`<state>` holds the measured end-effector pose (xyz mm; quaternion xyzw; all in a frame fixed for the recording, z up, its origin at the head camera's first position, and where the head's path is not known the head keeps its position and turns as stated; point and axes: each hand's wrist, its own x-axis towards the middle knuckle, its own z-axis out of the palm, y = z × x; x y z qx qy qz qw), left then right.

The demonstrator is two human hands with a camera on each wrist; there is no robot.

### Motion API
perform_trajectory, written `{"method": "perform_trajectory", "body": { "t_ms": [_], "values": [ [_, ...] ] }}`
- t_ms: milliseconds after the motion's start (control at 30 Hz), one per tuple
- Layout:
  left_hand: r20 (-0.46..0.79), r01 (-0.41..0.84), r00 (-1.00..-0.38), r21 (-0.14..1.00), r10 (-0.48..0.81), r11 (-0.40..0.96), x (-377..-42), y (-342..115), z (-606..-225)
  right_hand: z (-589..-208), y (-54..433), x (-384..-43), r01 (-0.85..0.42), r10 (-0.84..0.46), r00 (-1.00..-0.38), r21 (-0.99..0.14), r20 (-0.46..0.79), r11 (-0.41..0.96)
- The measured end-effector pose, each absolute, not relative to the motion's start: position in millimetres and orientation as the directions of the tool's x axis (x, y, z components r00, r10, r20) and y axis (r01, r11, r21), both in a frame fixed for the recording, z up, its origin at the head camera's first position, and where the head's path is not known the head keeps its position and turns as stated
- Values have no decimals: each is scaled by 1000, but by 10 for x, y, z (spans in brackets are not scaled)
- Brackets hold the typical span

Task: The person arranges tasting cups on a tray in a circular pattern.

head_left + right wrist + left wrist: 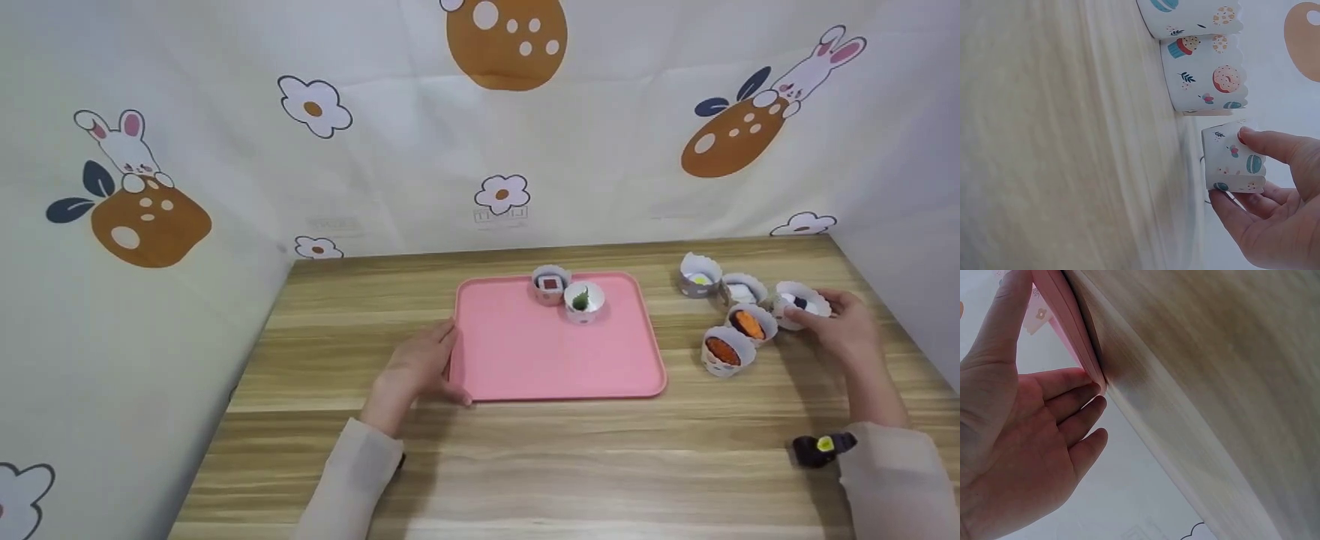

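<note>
My right hand [853,327] holds a paper baking cup [1234,158] between thumb and fingers at the far right. A white piece with a dark band [799,303], like toy sushi, sits inside that cup. My left hand [417,364] touches the left side of a pink tray [517,352], fingers along the edge and thumb by its front left corner. In the left wrist view the fingers [1081,422] are nearly straight against the rim. On the tray's back part stand two cups, one with a white piece with a red centre [550,284], the other with a green sprig [582,300].
Right of the tray several more cups stand close together, among them one with an orange topping [748,325] and one with a red topping [723,351]. A dark strap [823,448] is at the right cuff. A printed cloth [405,165] hangs behind the wooden table [585,465].
</note>
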<state>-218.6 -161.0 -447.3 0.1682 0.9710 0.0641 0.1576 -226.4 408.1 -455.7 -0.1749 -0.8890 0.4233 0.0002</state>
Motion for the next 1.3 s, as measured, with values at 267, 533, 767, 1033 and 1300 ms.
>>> {"method": "perform_trajectory", "body": {
  "t_ms": [267,533,767,1033,1300],
  "values": [
    [-292,311,-890,171,349,935,-2185,-1613,-4478,-4468,4048,-2218,288,325,-940,-754,-105,591],
    [-254,345,-890,172,380,923,-2198,-1622,-4490,-4381,3979,-2206,256,330,-942,-762,-58,595],
    [-259,348,-887,167,382,922,-2201,-1621,-4491,-4304,3916,-2200,240,307,-950,-758,-54,607],
    [-278,328,-888,170,365,929,-2193,-1615,-4483,-4230,3825,-2174,180,257,-966,-772,-23,609],
    [-283,322,-889,174,361,931,-2187,-1605,-4471,-4149,3695,-2148,123,221,-975,-787,17,604]
  ]
}}
